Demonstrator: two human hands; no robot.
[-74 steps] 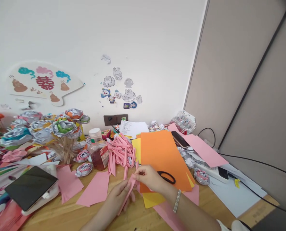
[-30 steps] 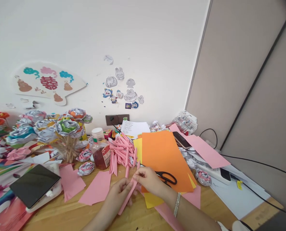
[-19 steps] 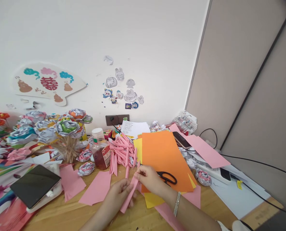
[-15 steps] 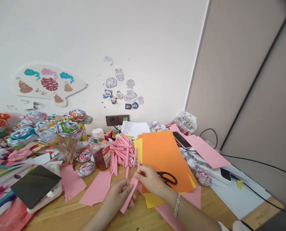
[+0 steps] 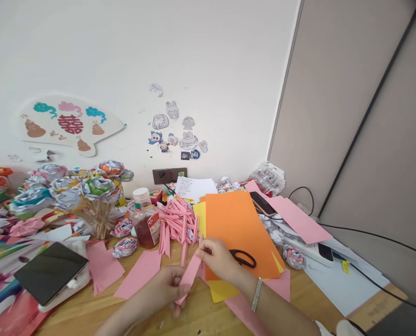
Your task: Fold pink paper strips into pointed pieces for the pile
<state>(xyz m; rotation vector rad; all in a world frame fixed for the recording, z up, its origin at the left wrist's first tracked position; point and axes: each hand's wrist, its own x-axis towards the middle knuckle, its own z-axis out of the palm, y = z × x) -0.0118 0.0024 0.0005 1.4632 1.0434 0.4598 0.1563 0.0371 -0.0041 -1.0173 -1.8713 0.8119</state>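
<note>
A folded strip of pink paper (image 5: 191,272) is held at a slant between both hands above the wooden table. My left hand (image 5: 169,287) grips its lower end, thumb on top and fingers beneath. At the upper end, my right hand (image 5: 211,255) pinches the strip between thumb and fingers. Just beyond the hands lies a heap of folded pink paper strips (image 5: 178,217). Orange paper sheets (image 5: 234,224) lie by my right hand, with black-handled scissors (image 5: 245,257) on them. Flat pink paper (image 5: 141,275) lies left of my left hand.
A bottle of reddish liquid (image 5: 147,224) stands behind the hands, beside paper flowers on sticks (image 5: 98,189). A dark tablet (image 5: 50,273) lies at the left. To the right are a phone (image 5: 263,204), a power strip (image 5: 316,253) with black cables, and white paper (image 5: 348,284).
My left hand has slid down and left along the strip to its lower end, and the strip's broad face now shows more. My right hand keeps its pinch at the top.
</note>
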